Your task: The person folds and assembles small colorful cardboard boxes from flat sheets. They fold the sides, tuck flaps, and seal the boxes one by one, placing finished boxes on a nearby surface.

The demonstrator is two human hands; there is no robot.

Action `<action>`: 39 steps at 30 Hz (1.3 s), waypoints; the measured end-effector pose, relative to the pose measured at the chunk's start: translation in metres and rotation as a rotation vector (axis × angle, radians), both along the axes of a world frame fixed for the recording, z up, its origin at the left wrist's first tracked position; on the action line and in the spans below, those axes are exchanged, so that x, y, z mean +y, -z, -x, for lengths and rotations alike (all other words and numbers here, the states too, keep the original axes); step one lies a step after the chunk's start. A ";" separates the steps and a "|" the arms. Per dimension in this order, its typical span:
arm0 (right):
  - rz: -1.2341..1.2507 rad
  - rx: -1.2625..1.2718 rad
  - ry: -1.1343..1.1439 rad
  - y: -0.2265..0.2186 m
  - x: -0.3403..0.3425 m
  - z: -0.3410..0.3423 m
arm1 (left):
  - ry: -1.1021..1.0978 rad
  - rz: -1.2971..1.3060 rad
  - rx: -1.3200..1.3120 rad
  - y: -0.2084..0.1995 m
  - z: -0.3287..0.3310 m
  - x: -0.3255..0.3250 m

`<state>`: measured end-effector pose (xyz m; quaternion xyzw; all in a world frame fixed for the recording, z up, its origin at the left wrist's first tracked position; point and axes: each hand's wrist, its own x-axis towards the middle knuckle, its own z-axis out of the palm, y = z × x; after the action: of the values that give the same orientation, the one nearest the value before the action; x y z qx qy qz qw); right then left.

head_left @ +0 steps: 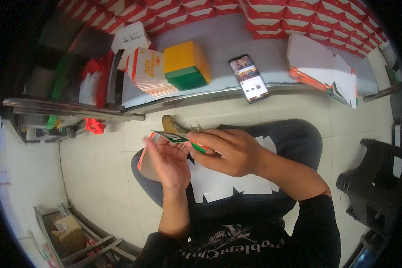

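Green carton (173,137) pinched by right hand (230,152), left hand (170,163) spread, floor (219,110) before table edge (210,93)

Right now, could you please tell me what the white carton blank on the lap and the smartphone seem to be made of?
White carton blank: probably matte paperboard, from its thin, cut tabs. Smartphone: likely glass-fronted and glossy, as the lit display suggests; its casing material cannot be told.

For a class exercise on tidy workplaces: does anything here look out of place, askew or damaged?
Two things: the phone lies slanted, its near end past the front edge of the grey bench, and the flat cartons at the right sit unevenly piled, also jutting over that edge.
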<state>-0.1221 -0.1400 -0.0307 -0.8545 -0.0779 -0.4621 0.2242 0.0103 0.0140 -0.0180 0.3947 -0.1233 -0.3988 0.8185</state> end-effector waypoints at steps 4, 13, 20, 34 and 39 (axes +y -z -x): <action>-0.283 0.071 -0.061 0.007 0.006 0.002 | -0.116 -0.162 -0.087 -0.013 0.015 -0.015; -0.200 -0.050 -0.014 0.000 -0.005 -0.005 | -0.222 -0.063 -0.319 0.000 0.033 -0.018; -0.161 -0.031 -0.027 -0.007 -0.014 -0.001 | -0.258 -0.162 -0.650 0.006 0.033 -0.008; -0.744 0.135 -0.022 -0.001 -0.003 -0.004 | -0.201 -0.161 -0.453 0.013 0.030 -0.023; -0.945 0.097 -0.089 -0.001 0.007 -0.003 | -0.179 -0.149 -0.470 0.021 0.025 -0.018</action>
<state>-0.1188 -0.1330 -0.0298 -0.6756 0.1148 -0.3963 0.6111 -0.0144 -0.0043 -0.0395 0.5450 -0.2451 -0.2301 0.7681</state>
